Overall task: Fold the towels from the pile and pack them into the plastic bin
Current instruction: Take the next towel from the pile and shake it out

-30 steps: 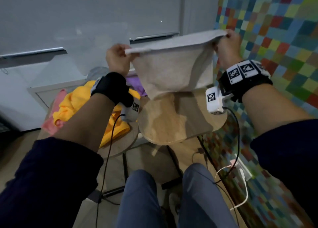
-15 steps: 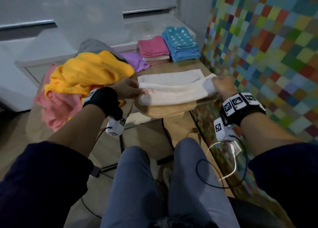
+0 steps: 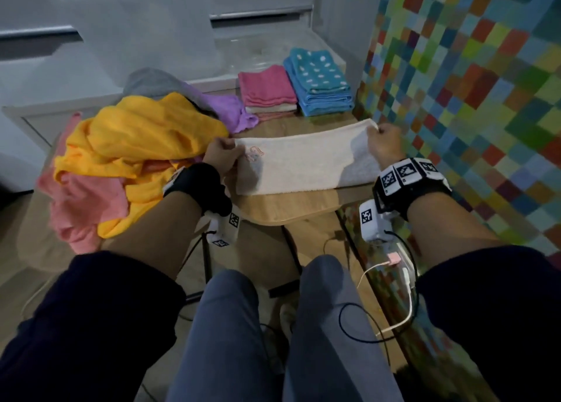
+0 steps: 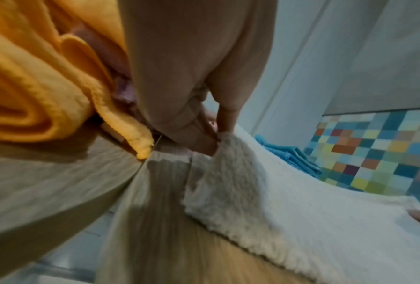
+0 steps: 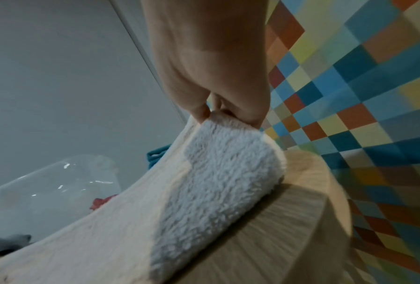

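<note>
Nearest the camera: the person's knees (image 3: 273, 325), cables (image 3: 391, 283) on the floor to the right.

White towel (image 3: 303, 161) lies folded lengthwise across the near part of the table (image 3: 282, 207), its long fold along the near edge. Left hand (image 3: 221, 155) pinches the towel's left end, thumb and fingers clamped on the top layer. Right hand (image 3: 384, 146) pinches the far-right corner the same way, that corner raised off the table.

Left of the towel: loose pile, yellow towel (image 3: 130, 140) on top, pink one (image 3: 85, 204) hanging over the near-left edge, purple one (image 3: 230, 110) and grey one (image 3: 151, 81) behind.

Far edge: pink stack (image 3: 267, 90) with blue stack (image 3: 318, 81) just to its right, touching or nearly.

Behind them: clear bin (image 3: 252, 52). Contents can't be made out.
</note>
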Demonstrator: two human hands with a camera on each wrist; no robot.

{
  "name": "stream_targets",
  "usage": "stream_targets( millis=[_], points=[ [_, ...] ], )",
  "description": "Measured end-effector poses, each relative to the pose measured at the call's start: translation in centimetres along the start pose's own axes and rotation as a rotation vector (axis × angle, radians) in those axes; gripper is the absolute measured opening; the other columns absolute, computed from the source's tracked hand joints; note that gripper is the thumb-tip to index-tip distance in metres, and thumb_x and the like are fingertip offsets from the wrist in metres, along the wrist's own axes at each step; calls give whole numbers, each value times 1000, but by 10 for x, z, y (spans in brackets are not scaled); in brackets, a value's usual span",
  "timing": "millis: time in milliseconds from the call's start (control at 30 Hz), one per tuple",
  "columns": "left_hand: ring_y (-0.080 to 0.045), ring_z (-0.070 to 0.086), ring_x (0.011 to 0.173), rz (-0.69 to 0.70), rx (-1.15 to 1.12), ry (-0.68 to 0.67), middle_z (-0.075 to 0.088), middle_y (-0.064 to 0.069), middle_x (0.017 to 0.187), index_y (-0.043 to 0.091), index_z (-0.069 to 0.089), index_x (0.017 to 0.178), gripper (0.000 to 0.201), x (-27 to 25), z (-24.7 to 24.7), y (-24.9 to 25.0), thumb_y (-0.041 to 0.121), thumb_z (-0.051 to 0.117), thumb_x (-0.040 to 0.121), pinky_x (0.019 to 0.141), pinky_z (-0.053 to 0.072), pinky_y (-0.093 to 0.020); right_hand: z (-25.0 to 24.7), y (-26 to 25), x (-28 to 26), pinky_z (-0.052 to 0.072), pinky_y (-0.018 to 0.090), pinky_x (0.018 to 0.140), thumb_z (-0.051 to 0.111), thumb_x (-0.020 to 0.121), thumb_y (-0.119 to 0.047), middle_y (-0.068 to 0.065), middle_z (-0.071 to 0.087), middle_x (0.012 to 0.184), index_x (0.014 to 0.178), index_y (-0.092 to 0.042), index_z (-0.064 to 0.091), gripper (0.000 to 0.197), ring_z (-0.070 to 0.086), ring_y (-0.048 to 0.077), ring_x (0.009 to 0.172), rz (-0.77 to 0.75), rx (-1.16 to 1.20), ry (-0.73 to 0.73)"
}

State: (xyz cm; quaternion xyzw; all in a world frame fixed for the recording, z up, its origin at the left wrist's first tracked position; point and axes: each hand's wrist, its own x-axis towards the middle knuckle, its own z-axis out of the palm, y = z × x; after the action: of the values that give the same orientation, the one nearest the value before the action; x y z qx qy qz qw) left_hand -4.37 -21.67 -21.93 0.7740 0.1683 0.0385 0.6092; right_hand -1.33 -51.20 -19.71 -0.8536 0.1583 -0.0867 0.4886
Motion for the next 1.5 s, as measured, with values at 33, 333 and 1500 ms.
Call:
stream_targets(
  millis=[33,333,1500],
  points=[
    [-18,49,72,23,47,49,47,-1,70,21,39,70,31,3,2,1,9,64,85,62,42,-30,2,0,5,28,27,69,41,98,-14,5,34,63,66,-7,43,33,38,18,63,27,-31,-31],
    [5,52,65,113,258,-53,63,-6,98,-1,67,107,21,17,18,-10,3,57,89,54,39,2,21,17,31,38,35,99,35,102,-24,16,46,139,134,1,43,42,46,33,124,133,-376,-179],
    [-21,-16,145,259,1180,-490,-15,0,157,18,-5,150,61,-16,39,-17,42,23,101,116,-9,-37,103,11,-59,-4,48,116,17,102,-36,0,4,159,151,-19,12,52,-1,20,147,-507,-809,-412]
  ],
)
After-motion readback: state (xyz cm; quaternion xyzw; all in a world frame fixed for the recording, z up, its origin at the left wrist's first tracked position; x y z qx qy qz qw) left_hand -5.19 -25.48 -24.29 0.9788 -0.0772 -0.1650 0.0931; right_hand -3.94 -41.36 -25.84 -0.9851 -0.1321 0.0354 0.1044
